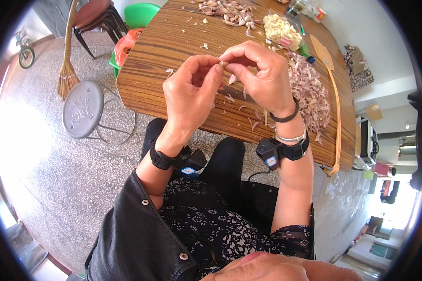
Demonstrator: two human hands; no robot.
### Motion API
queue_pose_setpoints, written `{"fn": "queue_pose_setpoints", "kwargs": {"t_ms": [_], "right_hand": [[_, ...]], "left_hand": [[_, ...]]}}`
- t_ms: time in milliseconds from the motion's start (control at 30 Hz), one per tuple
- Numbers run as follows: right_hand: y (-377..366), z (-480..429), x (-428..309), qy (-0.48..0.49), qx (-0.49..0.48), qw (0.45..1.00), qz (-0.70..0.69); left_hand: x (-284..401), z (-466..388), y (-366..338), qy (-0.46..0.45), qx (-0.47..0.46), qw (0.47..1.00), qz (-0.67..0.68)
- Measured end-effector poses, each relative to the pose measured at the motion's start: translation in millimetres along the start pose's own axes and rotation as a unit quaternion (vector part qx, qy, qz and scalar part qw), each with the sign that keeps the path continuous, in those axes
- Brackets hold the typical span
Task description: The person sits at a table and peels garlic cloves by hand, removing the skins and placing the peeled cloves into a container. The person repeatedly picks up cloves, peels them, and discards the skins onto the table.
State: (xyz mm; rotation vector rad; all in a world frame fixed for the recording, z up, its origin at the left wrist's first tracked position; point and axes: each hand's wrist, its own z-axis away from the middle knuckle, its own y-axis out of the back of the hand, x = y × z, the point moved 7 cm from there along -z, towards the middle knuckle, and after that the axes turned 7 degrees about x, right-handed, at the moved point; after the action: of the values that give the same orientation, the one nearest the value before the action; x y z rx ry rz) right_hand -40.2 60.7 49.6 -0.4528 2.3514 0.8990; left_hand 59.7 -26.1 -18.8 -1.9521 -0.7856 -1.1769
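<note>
A small garlic clove (223, 63) is pinched between the fingertips of my left hand (191, 87) and my right hand (258, 75), above the wooden table (147, 77). A strip of pinkish garlic skin (232, 79) hangs just below the fingertips. At the far side lies a heap of unpeeled garlic cloves (232, 11). Beyond my right hand, a clear plastic container (283, 31) holds peeled, pale cloves. A large pile of loose garlic skins (307, 93) lies to the right of my right wrist, and more scraps are scattered on the tabletop beneath my hands.
A fly swatter (334, 87) lies along the table's right side. Jars (296, 7) stand at the far right corner. A red plastic bag (126, 47) on a green chair (140, 14) touches the left edge. A grey stool (83, 109) and a straw broom (68, 73) are at the left.
</note>
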Motion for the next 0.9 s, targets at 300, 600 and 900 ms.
{"fn": "queue_pose_setpoints", "kwargs": {"t_ms": [300, 600, 900], "right_hand": [[-6.9, 1.8, 15.5, -0.086, -0.05, 0.987, -0.125], [-11.9, 2.3, 37.9, -0.205, -0.088, 0.928, -0.298], [-9.7, 3.1, 42.8, -0.242, -0.071, 0.907, -0.338]], "left_hand": [[-2.7, -3.3, -0.4, 0.048, -0.033, 0.998, 0.035], [-8.0, -2.8, -0.3, 0.064, -0.015, 0.997, 0.05], [5.4, -3.0, 1.3, -0.058, 0.032, 0.998, 0.004]]}}
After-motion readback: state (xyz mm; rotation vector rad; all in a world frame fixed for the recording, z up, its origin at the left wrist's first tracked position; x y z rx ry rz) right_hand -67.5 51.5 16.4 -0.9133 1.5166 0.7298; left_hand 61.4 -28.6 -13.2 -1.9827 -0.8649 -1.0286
